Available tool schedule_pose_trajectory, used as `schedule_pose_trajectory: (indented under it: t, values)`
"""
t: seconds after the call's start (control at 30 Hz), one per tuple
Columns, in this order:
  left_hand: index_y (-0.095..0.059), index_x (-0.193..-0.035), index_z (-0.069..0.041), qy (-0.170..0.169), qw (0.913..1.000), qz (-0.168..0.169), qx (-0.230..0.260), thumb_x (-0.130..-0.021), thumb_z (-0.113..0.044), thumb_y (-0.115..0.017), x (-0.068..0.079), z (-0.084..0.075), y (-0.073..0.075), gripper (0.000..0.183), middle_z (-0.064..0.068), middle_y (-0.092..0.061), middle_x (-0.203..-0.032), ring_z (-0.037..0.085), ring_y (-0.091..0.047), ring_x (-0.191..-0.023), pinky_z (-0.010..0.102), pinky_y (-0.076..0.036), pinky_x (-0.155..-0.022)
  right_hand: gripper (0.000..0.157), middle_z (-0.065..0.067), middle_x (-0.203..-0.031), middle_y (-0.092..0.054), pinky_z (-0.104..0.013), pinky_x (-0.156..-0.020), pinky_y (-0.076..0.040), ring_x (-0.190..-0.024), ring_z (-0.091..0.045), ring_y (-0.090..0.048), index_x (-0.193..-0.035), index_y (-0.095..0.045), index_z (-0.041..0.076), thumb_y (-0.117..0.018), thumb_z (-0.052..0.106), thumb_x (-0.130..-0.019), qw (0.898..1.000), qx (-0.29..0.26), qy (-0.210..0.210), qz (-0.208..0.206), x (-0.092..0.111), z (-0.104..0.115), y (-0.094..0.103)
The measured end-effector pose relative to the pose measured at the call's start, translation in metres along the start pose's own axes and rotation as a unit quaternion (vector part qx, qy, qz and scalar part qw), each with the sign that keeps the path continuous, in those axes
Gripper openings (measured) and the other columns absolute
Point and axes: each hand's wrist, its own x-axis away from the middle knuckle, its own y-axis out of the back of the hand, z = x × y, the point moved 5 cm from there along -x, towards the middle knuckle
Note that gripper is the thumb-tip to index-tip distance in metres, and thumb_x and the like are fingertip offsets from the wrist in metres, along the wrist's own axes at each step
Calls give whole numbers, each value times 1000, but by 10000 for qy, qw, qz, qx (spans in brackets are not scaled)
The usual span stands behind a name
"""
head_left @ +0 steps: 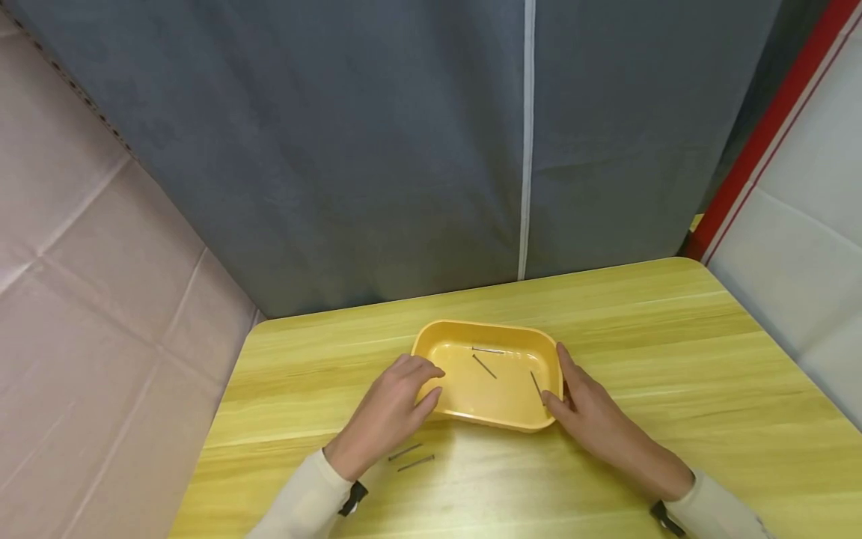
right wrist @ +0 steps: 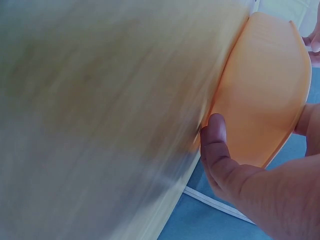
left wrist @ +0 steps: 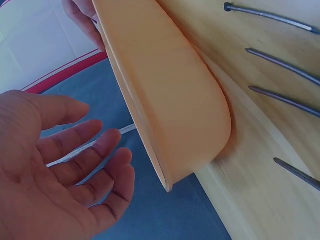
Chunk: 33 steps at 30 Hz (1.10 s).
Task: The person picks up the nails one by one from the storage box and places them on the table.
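Note:
A yellow plastic tray (head_left: 494, 415) sits on the wooden table, and three nails lie loose inside it, one being the slanted nail (head_left: 484, 366) near the middle. My right hand (head_left: 599, 419) grips the tray's right end, thumb over the rim and fingers along the outer wall, as the right wrist view also shows. Over the left end hovers my left hand (head_left: 387, 408), its fingers loosely bent and thumb apart. In the left wrist view that hand (left wrist: 75, 155) holds nothing and is beside the tray's rim.
More nails lie on the table (head_left: 323, 374) near my left wrist, including one nail (head_left: 416, 463) in front of the tray; the left wrist view shows several nails (left wrist: 282, 65) there. A grey curtain (head_left: 377, 150) hangs behind the table's far edge, with pale panels on both sides.

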Motion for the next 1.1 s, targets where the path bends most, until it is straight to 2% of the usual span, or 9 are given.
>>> schedule_pose_trajectory:
  t: [0.17, 0.27, 0.47, 0.57, 0.77, 0.93, 1.1]
  values:
    - [-73, -111, -11, -55, 9997, 215, -96, -93, -18, -72, -8, -2, -6, 19, 0, -70, -113, 15, -62, -108, 34, -49, -103, 83, -32, -156, -32, -51, -101, -47, -129, -35, -52, -160, -5, -3, -59, 26, -103, 10000, -18, 6, 20, 1, 0, 0]
    - [-73, -112, -10, -135, 9993, 316, -155, -94, -18, -71, -12, -3, -8, 20, 0, -70, -113, 16, -62, -108, 34, -50, -101, 84, -31, -152, -37, -44, -93, -52, -116, -28, -59, -160, -5, -1, -59, 28, -103, 10000, -47, -42, 44, 1, 0, 0]
    - [-73, -115, -11, -331, 9973, 500, -422, -96, -20, -68, -20, -3, -14, 22, 1, -69, -114, 16, -61, -106, 31, -54, -90, 83, -31, -154, -35, -47, -97, -50, -122, -31, -56, -160, -6, -2, -59, 27, -103, 10000, -13, -26, 17, 1, 1, 0]
    - [-73, -116, -10, -419, 9958, 605, -545, -96, -20, -68, -24, -1, -18, 23, 2, -69, -114, 17, -61, -106, 31, -54, -89, 83, -31, -153, -36, -43, -94, -52, -117, -28, -58, -160, -6, -2, -59, 27, -103, 10000, -22, -64, 29, 0, 1, 0]
    - [-73, -116, -9, -539, 9936, 784, -613, -96, -18, -67, -31, 5, -30, 22, 3, -70, -110, 18, -61, -101, 31, -53, -86, 84, -24, -135, -52, -27, -79, -52, -94, -16, -57, -160, -8, -3, -61, 27, -102, 10000, 23, -59, -4, 0, -1, 0]
    - [-74, -116, -8, -529, 9917, 993, -629, -97, -18, -66, -36, 8, -40, 23, 3, -70, -108, 18, -60, -96, 31, -53, -82, 84, -23, -133, -53, -25, -78, -51, -92, -14, -56, -160, -8, -2, -61, 28, -102, 10000, 3, -52, -36, 1, -1, 0]
    - [-74, -116, -8, -581, 9901, 1069, -705, -96, -16, -65, -40, 9, -47, 23, 3, -71, -107, 19, -61, -93, 31, -53, -80, 84, -19, -124, -56, -24, -75, -51, -89, -13, -56, -159, -9, -3, -61, 28, -102, 10000, 13, -69, -40, 1, 0, 0]
